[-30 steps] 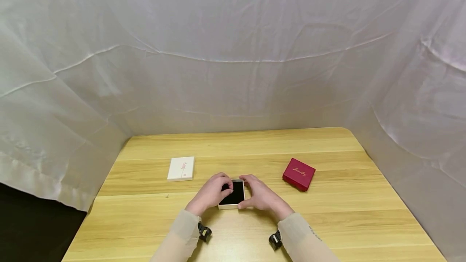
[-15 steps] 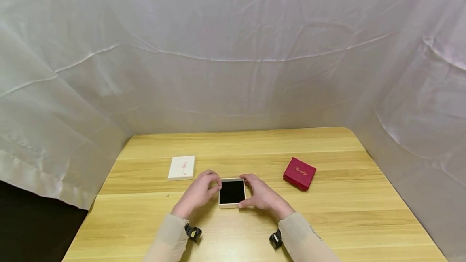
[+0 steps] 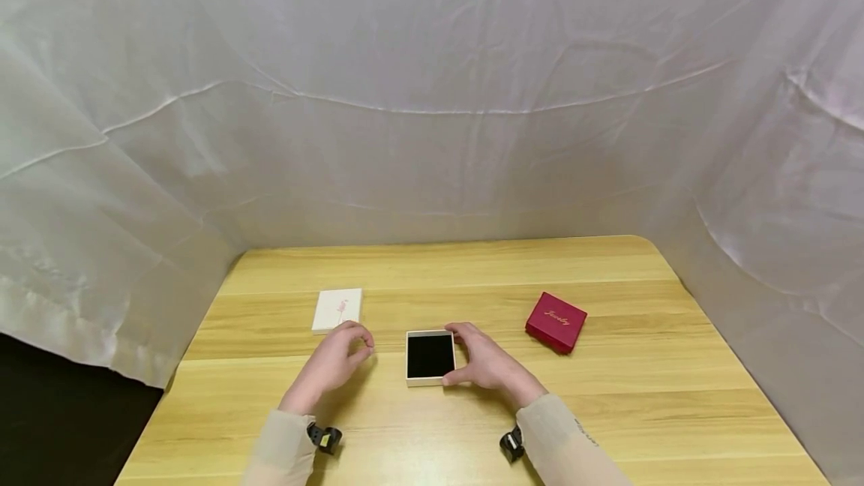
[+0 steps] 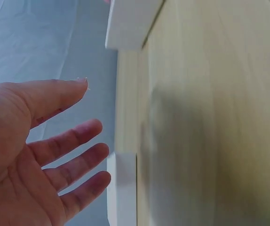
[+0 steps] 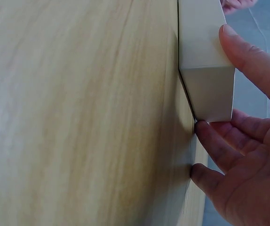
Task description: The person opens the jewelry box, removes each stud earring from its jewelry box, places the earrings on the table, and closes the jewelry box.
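White-rimmed box point(image 3: 425, 382), left hand point(image 3: 335, 357) well apart

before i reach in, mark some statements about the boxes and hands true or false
1. The right hand touches the open box. True.
2. The red box has gold lettering on top. True.
3. The red box touches the open box. False: they stand apart.
4. A small shiny thing shows at the thumb tip of the left hand. True, though too small to identify.
5. The left hand is inside the open box. False: it is outside, to the box's left.
6. The open box is red inside. False: it is black.
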Available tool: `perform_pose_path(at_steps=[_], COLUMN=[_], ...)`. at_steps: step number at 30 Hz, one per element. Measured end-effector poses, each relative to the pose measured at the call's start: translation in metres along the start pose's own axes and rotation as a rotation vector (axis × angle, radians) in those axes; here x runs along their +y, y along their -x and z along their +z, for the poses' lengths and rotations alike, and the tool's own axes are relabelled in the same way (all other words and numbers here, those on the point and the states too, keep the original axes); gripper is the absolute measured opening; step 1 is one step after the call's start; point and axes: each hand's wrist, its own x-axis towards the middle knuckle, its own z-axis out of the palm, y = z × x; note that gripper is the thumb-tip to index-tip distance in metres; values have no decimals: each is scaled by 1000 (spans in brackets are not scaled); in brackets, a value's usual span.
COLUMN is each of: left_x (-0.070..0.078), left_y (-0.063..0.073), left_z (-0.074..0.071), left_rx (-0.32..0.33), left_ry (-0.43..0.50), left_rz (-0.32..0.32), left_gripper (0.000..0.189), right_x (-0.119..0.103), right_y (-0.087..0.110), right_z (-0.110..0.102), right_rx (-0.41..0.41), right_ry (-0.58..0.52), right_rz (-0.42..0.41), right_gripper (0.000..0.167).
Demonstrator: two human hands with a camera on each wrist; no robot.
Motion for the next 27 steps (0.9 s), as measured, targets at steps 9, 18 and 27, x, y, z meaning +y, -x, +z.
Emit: perform_pose_path(at_steps=[9, 18, 27], left_x=[-25, -47, -61], left_y=[16, 28, 34], left_z=[-15, -30, -37], left_rx=[10, 47, 65], left_ry=[-36, -78, -86], left_rz=[-48, -77, -134], left_gripper=[12, 12, 9], right_x=[-1, -1, 1], right_y=[0, 1, 0], right_z=[0, 0, 0], right_rx=[2, 2, 2], right_ry=[-5, -2, 6], right_rz=[-2, -3, -9], right_gripper=[88, 88, 88])
